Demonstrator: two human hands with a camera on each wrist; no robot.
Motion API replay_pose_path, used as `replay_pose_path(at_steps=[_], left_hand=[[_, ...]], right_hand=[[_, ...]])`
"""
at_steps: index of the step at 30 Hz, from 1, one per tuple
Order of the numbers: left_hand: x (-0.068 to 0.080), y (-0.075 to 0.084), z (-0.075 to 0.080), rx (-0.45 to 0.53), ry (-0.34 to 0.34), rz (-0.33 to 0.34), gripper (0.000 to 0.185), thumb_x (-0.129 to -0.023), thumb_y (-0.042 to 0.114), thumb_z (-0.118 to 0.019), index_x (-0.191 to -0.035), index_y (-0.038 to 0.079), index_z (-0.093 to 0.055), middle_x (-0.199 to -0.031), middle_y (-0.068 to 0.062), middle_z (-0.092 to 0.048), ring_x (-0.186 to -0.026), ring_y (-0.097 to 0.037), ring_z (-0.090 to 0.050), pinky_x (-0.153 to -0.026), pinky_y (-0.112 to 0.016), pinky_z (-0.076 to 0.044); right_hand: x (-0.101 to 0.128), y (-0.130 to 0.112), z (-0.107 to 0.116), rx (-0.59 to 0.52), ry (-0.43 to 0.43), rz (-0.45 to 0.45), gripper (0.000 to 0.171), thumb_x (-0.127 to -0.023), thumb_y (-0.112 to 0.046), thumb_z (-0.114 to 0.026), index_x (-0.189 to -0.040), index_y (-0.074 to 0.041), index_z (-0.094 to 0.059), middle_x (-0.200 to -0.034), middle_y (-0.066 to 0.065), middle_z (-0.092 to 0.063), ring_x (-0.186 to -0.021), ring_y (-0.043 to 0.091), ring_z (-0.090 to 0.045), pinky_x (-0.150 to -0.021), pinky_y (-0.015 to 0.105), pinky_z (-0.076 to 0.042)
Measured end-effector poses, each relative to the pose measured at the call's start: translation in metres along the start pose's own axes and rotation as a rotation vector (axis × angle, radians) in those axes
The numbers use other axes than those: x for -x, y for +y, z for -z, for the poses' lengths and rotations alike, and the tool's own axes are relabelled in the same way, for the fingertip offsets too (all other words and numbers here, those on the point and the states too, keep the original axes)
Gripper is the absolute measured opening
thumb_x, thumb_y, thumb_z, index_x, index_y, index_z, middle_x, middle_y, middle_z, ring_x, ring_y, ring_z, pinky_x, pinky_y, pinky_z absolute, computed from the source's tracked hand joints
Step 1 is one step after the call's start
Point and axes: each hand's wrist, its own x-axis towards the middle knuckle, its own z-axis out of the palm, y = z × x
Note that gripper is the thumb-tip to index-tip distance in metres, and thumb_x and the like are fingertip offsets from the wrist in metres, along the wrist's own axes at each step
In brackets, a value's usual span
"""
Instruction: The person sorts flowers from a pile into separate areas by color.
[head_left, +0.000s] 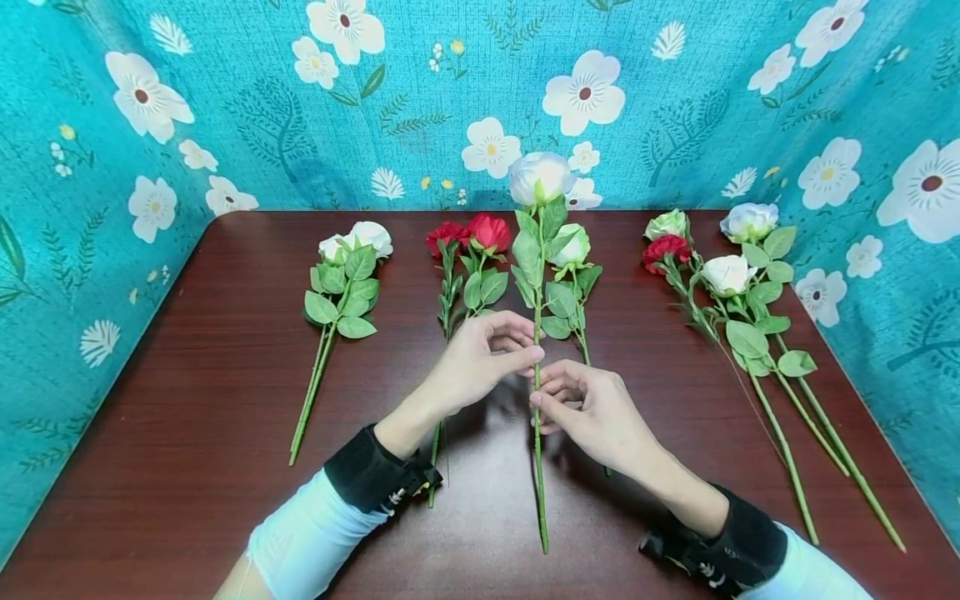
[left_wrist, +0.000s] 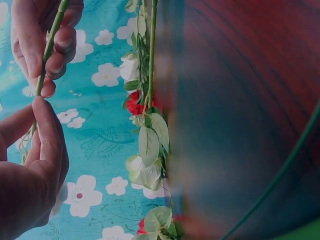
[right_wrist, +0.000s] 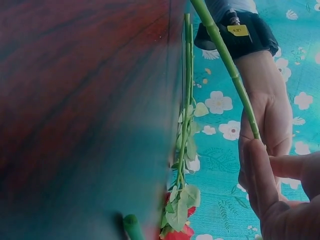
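Observation:
A white artificial rose (head_left: 540,179) stands nearly upright above the middle of the table, held by both hands. My left hand (head_left: 480,358) pinches its green stem (head_left: 538,467) just under the leaves. Slightly lower, my right hand (head_left: 592,412) pinches the same stem between thumb and fingers. In the left wrist view the stem (left_wrist: 48,52) runs through both hands, and the right wrist view shows its lower part (right_wrist: 227,62) above the right fingers. Behind it lies a greenish-white rose (head_left: 572,247), its stem partly hidden by the right hand.
On the dark wooden table (head_left: 187,400), two white roses (head_left: 360,242) lie at left. Red flowers (head_left: 489,233) lie left of the middle, partly behind the left hand. Several flowers, among them a white rose (head_left: 729,275) and a red carnation (head_left: 666,252), lie at right. A floral curtain (head_left: 420,100) surrounds the table.

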Motion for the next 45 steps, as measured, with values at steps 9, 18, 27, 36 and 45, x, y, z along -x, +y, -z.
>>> replay_pose_path(at_steps=[9,18,27,36,45], left_hand=[[0.001,0.001,0.004,-0.074,0.005,-0.022,0.024,-0.095,0.001,-0.071,-0.118,-0.007,-0.066,-0.095,-0.011,-0.073,-0.087,-0.028,-0.072,-0.083,-0.046,-0.058],[0.002,0.005,0.013,-0.097,0.034,-0.018,0.018,-0.096,0.003,-0.071,-0.113,-0.001,-0.071,-0.098,-0.01,-0.073,-0.087,-0.026,-0.073,-0.086,-0.058,-0.055],[0.005,0.005,0.017,-0.109,0.022,0.009,0.017,-0.095,0.003,-0.071,-0.113,-0.001,-0.071,-0.099,-0.013,-0.073,-0.089,-0.023,-0.073,-0.086,-0.049,-0.057],[0.01,0.002,0.025,-0.121,0.02,0.012,0.02,-0.095,0.003,-0.071,-0.115,-0.002,-0.071,-0.109,-0.014,-0.071,-0.09,-0.025,-0.073,-0.086,-0.045,-0.058],[0.016,0.001,0.033,-0.193,0.016,0.011,0.02,-0.096,0.005,-0.072,-0.115,0.001,-0.072,-0.117,-0.007,-0.069,-0.092,-0.022,-0.072,-0.083,-0.037,-0.058]], right_hand=[[-0.001,0.0,0.007,0.023,0.015,-0.028,0.014,-0.095,0.003,-0.069,-0.107,0.009,-0.064,-0.089,0.021,-0.073,-0.07,0.022,-0.074,-0.062,0.035,-0.061],[-0.002,0.008,0.03,0.06,0.089,-0.049,0.017,-0.094,0.004,-0.069,-0.109,0.01,-0.063,-0.091,0.026,-0.071,-0.069,0.024,-0.074,-0.061,0.039,-0.061],[0.005,0.017,0.061,0.142,0.148,-0.105,0.021,-0.096,0.0,-0.069,-0.113,0.012,-0.063,-0.093,0.024,-0.071,-0.068,0.024,-0.074,-0.063,0.041,-0.061],[0.011,0.032,0.09,0.256,0.141,-0.141,0.02,-0.096,0.001,-0.068,-0.111,0.013,-0.062,-0.093,0.022,-0.071,-0.069,0.022,-0.074,-0.062,0.038,-0.061],[0.016,0.038,0.115,0.429,0.085,-0.235,0.016,-0.097,0.0,-0.067,-0.106,0.011,-0.061,-0.086,0.014,-0.069,-0.065,0.021,-0.073,-0.058,0.032,-0.06]])
